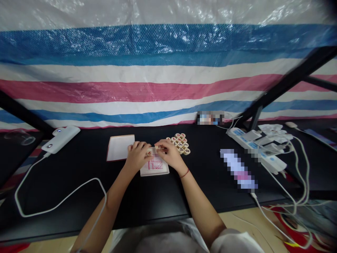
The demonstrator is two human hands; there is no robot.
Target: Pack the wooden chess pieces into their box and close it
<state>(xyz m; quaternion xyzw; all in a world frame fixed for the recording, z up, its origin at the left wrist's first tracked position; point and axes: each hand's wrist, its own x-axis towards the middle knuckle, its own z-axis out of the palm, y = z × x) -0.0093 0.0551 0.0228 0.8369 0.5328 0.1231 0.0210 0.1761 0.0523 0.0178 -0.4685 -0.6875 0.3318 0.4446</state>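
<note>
A shallow white box [143, 171] with red grid lines drawn inside lies in front of me on the black desk. My left hand [137, 156] is closed at the box's far left corner, thumb and fingers around a round Chinese chess piece [149, 153] with a red character. At the far edge, close beside it, my right hand [170, 153] pinches another Chinese chess piece [158, 148], partly hidden by the fingers. Just right of that hand is a cluster of several cream Chinese chess pieces [180, 144] with red and black characters.
A box lid [120, 148] with a white inside lies left of my hands. A white power bank [61, 140] with a cable [58, 211] is further left. On the right are a blurred-out phone [238, 168] and a power strip [255, 149] with plugs. A striped sheet [131, 91] hangs behind.
</note>
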